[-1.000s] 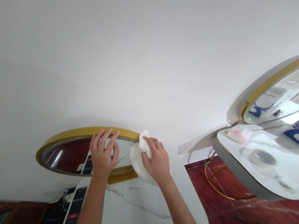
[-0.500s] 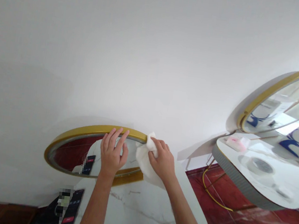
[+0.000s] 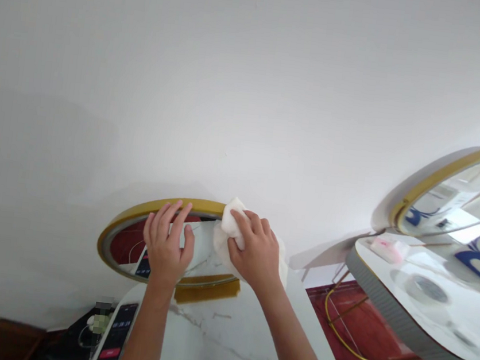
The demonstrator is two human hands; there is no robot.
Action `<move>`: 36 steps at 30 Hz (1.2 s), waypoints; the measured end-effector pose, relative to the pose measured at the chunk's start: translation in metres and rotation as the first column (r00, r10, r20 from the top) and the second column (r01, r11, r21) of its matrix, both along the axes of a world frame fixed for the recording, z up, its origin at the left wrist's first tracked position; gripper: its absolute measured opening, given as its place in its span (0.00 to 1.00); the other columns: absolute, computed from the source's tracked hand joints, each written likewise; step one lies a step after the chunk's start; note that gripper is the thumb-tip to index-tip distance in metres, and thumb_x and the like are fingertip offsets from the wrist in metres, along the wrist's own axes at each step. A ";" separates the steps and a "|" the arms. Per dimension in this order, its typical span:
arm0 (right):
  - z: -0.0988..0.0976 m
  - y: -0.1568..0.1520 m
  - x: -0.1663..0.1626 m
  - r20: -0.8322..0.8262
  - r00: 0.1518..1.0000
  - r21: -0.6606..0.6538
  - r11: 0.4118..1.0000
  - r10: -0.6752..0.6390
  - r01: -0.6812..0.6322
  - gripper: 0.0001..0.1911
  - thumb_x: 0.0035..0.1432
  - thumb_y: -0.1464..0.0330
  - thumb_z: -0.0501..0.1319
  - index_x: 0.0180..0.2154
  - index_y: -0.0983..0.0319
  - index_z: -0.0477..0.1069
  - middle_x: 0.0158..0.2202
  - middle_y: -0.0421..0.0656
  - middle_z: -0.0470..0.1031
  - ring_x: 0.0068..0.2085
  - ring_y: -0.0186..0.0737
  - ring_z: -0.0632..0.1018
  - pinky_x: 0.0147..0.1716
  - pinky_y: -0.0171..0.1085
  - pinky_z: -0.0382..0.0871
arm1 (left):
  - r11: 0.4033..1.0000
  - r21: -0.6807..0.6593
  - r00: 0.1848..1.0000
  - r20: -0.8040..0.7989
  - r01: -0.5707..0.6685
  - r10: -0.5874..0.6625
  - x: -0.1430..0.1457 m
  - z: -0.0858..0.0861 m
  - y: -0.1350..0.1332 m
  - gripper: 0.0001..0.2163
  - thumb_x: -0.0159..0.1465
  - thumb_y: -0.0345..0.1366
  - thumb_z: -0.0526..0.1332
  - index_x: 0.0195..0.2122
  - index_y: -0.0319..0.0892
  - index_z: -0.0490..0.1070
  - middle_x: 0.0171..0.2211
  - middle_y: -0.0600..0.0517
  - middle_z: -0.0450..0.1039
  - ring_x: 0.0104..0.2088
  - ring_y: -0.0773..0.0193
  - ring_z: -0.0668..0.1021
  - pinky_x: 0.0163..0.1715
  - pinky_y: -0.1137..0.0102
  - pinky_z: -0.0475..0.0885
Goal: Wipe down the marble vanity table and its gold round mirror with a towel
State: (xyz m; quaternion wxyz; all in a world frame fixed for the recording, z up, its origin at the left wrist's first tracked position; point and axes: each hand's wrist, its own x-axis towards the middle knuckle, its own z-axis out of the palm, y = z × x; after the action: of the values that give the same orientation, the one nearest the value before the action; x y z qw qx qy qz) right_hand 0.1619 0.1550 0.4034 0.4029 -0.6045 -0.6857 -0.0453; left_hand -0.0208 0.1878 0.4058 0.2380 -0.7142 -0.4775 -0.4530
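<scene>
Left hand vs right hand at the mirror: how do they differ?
Grip: the left hand is open and holds nothing; the right hand pinches a crumpled white cloth.
Fingers: the left hand's are spread, at the gold frame; the right hand's are curled over the cloth.
Place: the left hand is over the left part of the mirror, the right hand farther right.
Shared: both are bare.
</scene>
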 end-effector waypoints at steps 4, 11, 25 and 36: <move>0.015 0.002 -0.022 0.057 0.998 0.039 0.999 0.015 -0.018 0.27 0.52 0.68 0.57 0.56 0.52 0.60 0.52 0.45 0.65 0.45 0.50 0.66 0.41 0.46 0.64 | 0.999 -0.040 0.997 0.071 -0.027 0.030 -0.028 0.005 0.004 0.20 0.62 0.34 0.53 0.56 0.43 0.63 0.55 0.44 0.64 0.58 0.55 0.63 0.60 0.56 0.49; 0.022 0.003 -0.031 0.135 0.991 0.021 1.000 -0.009 0.006 0.27 0.53 0.67 0.56 0.56 0.53 0.59 0.51 0.44 0.66 0.45 0.49 0.67 0.42 0.45 0.65 | 0.996 -0.079 0.998 0.054 0.040 -0.036 -0.042 0.002 0.009 0.20 0.62 0.33 0.52 0.57 0.43 0.61 0.55 0.45 0.65 0.58 0.56 0.63 0.60 0.56 0.50; 0.038 0.011 -0.056 0.230 0.972 0.072 0.997 -0.037 0.021 0.25 0.53 0.69 0.56 0.54 0.54 0.62 0.47 0.45 0.68 0.43 0.47 0.68 0.40 0.44 0.66 | 0.982 -0.157 0.988 0.131 0.104 -0.084 -0.042 0.004 0.007 0.20 0.63 0.34 0.50 0.57 0.44 0.61 0.55 0.47 0.64 0.58 0.57 0.62 0.60 0.56 0.49; 0.020 0.006 -0.030 0.211 0.958 0.078 0.980 -0.195 0.182 0.21 0.55 0.67 0.55 0.52 0.53 0.64 0.44 0.43 0.70 0.43 0.46 0.69 0.34 0.40 0.65 | 0.971 -0.166 0.967 0.217 0.175 -0.137 -0.039 0.007 0.004 0.20 0.63 0.34 0.50 0.57 0.44 0.60 0.55 0.47 0.65 0.58 0.58 0.63 0.60 0.57 0.49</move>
State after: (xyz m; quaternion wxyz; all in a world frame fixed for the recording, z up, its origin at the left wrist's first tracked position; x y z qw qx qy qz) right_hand 0.1317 0.1607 0.4231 0.3364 -0.6466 -0.6634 -0.1691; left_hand -0.0602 0.1919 0.4124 0.0846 -0.7184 -0.4811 -0.4952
